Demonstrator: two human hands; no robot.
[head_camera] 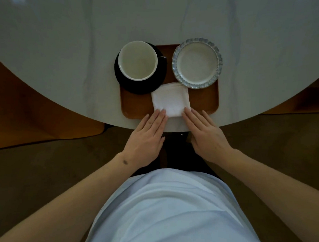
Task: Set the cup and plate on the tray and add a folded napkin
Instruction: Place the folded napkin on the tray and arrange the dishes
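A brown wooden tray (pixel 136 105) lies on the near edge of the white round table (pixel 61 61). On its far left stands a white cup (pixel 137 60) on a black saucer (pixel 124 82). At the tray's far right sits a white plate with a scalloped blue-grey rim (pixel 197 63). A folded white napkin (pixel 170 99) lies in the tray's near middle, its front edge over the tray's rim. My left hand (pixel 148 136) and my right hand (pixel 205 133) lie flat, fingers straight, fingertips touching the napkin's two near corners.
The table's curved edge runs just below the tray. Beneath it are a dark floor and an orange-brown rug (pixel 27 117) to the left. My pale shirt (pixel 168 212) fills the lower middle of the view.
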